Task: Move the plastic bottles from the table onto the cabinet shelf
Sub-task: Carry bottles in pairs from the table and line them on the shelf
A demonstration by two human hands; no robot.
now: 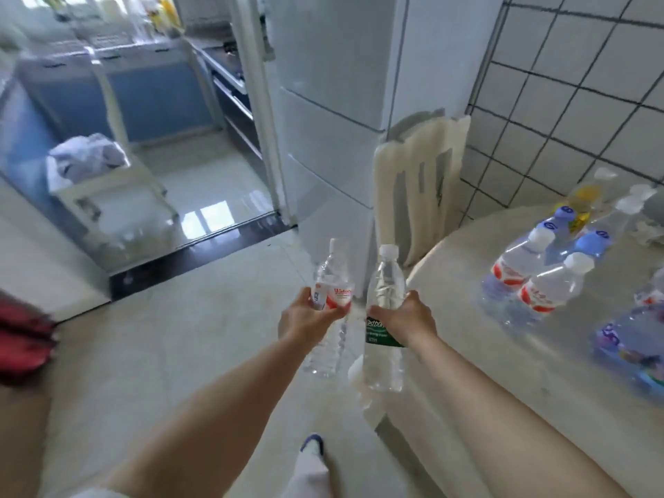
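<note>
- Clear plastic with a red-and-white label: the bottle (pixel 328 300) in the left hand (pixel 305 316) stands nearly upright, white cap up and leaning a little to the right, its long axis running from the cap down past the wrist to its base over the floor.
- The left hand's fingers curl round this bottle at the label, thumb on the near side.
- The green-labelled bottle (pixel 383 318) is gripped by the right hand (pixel 407 318) about its middle, just above the green band; it too stands close to upright, white cap on top, base hanging low beside the table edge.
- The two held bottles are side by side, close but apart, both carried in the air in front of the body, off the table.
- To the right, the pale round table (pixel 485 354) bears a cluster of more bottles (pixel 546 274), some with blue caps, some white, plus a yellowish one farther back.
- Straight ahead stands a white fridge (pixel 334 120), with a cream chair back (pixel 420 185) beside it against the tiled wall (pixel 575 84).
- To the left an open doorway shows a kitchen with blue cupboards (pixel 143 98) and a small white cart (pixel 100 181) holding cloth.
- A foot in a white sock and blue slipper (pixel 312 451) rests on the floor (pixel 179 354) below.
</note>
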